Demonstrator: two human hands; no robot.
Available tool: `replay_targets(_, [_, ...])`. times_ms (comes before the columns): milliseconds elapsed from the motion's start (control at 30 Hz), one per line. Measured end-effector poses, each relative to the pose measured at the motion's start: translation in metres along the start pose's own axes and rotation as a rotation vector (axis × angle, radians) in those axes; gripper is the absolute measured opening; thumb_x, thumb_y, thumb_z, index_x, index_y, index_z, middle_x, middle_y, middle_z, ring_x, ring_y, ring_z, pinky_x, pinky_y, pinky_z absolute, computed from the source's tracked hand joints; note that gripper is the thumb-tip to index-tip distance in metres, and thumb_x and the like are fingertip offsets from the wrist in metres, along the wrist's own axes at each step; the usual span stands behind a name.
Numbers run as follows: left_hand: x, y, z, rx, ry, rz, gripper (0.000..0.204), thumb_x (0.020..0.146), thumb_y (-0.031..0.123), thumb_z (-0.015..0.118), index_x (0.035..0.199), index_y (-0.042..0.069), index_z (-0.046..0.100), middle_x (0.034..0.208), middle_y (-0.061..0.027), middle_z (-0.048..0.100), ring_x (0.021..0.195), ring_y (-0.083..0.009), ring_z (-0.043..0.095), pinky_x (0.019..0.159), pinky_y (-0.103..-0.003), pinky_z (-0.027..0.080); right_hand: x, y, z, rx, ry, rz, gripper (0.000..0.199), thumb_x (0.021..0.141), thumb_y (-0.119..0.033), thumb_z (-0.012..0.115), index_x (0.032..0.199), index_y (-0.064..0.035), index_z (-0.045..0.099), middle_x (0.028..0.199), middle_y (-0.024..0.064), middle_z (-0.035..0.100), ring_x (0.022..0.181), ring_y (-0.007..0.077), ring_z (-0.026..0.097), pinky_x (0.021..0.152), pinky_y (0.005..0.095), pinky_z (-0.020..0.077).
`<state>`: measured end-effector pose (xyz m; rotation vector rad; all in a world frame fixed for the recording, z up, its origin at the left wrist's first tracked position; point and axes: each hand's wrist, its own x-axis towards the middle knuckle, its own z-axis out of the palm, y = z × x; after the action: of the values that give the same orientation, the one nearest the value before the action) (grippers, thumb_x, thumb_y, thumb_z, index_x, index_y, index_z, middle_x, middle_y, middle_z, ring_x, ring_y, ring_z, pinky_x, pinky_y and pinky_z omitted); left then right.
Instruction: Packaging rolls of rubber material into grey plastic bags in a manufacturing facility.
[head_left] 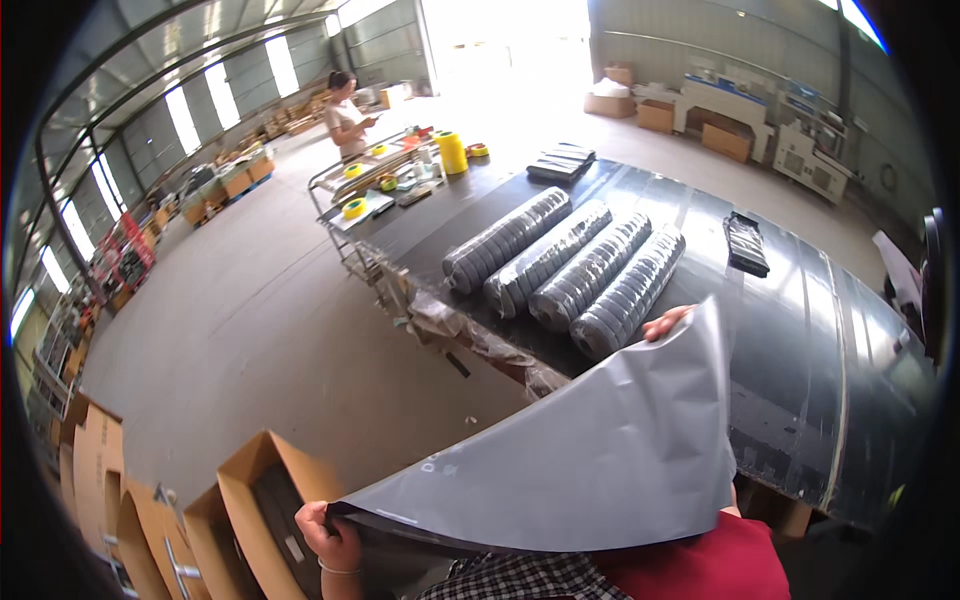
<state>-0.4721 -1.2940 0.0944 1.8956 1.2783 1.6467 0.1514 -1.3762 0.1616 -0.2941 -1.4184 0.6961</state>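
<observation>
Across the lower middle of the frame, we hold a grey plastic sheet point(590, 450) stretched taut at a slant, a dark underside showing near its lower left corner; whether it is a single layer or a flat bag, we cannot tell. Our left hand point(330, 538), at the lower left of centre with a thin pale bracelet point(338, 570) at the wrist, grasps that corner in closed fingers. Our right hand point(668, 323), right of centre, grips the upper edge with fingers curled; its palm is hidden behind the sheet. Just beyond, at the centre, four ribbed dark rolls point(600, 270) in clear wrap lie side by side on the black tabletop point(790, 370). To their right we see a black film-wrapped packet point(745, 245), and near their far ends a dark flat stack point(562, 162). At the upper centre stands a yellow tape stack point(452, 153), beside a metal cart point(345, 222) bearing more tape rolls. Another person point(345, 120) stands behind the cart, and open cardboard boxes point(265, 500) fill the lower left.
</observation>
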Motion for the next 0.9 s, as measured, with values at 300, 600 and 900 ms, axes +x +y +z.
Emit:
replay_targets(300, [0.221,-0.041,0.12,0.048,-0.565,0.51,0.042,0.071,0.014,0.08,0.105,0.008,0.057,0.071,-0.0047,0.064,0.059,-0.0221,0.064,0.055,-0.029,0.051,0.111,-0.002,-0.009,-0.357,0.225,0.047,0.033,0.089,-0.023,0.068,0.105,0.0039,0.057,0.085,0.0199,0.063,0.083,0.0338,0.066,0.085,0.0512,0.0519])
replay_targets(600, [0.372,-0.125,0.221,-0.03,-0.599,0.457,0.021,0.075,0.009,0.074,0.082,0.01,0.054,0.064,-0.0065,0.063,0.054,-0.0226,0.063,0.05,-0.03,0.049,0.234,0.16,-0.102,-0.17,0.104,-0.2,0.029,0.092,-0.018,0.064,0.109,0.0044,0.056,0.088,0.0282,0.064,0.088,0.0401,0.068,0.088,0.0487,0.0518])
replay_targets(900, [0.539,-0.151,0.386,-0.24,-0.748,0.552,0.015,0.077,0.006,0.068,0.083,0.007,0.055,0.066,-0.0094,0.062,0.055,-0.025,0.06,0.051,-0.032,0.047,0.315,0.137,-0.207,-0.378,-0.107,0.121,0.028,0.099,-0.019,0.053,0.117,0.0022,0.058,0.108,0.0268,0.064,0.106,0.0374,0.061,0.09,0.0518,0.0517])
